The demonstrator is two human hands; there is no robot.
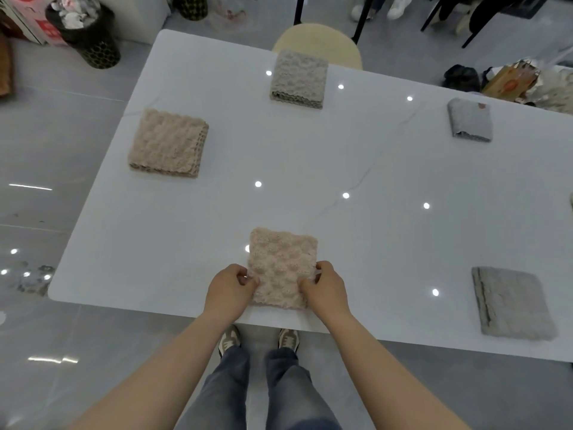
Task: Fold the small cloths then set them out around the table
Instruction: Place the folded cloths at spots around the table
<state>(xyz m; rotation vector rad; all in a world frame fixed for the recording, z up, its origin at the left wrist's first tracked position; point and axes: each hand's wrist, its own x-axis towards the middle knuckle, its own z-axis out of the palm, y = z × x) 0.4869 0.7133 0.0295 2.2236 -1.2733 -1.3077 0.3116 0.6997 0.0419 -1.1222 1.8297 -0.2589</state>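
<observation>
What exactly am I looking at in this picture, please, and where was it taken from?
There is no machine here. A person is working with bare hands, and the single picture comes from a wide-angle camera worn on the head, looking forward and down. That is why forearms, trousers and shoes show at the bottom.

The left hand and right hand each pinch a side edge of the folded pink cloth, which lies at the near edge of the white table.

Four more folded cloths lie around the table. The second pink cloth is on the left. The beige-grey cloth is at the far side, in front of a chair. The far grey cloth and the near grey cloth are on the right.
</observation>
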